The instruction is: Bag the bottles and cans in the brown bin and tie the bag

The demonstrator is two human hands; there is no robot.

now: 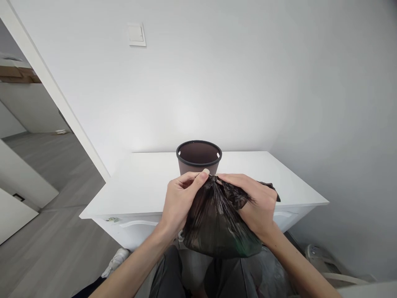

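Observation:
A filled black plastic bag (221, 231) hangs in front of the white cabinet, its neck gathered and twisted at the top. My left hand (182, 192) pinches the left side of the neck between thumb and fingers. My right hand (256, 200) is closed around the bunched plastic on the right, and a loose end of the bag sticks out beyond it. Behind the hands, a brown bin (199, 155) with a black rim stands upright on the cabinet top, its lower part hidden by the hands and bag.
The white cabinet top (139, 178) runs along the wall, which bears a light switch (136, 34). A doorway and grey floor (65, 165) lie at the left. A pale object (322, 258) sits low at the right.

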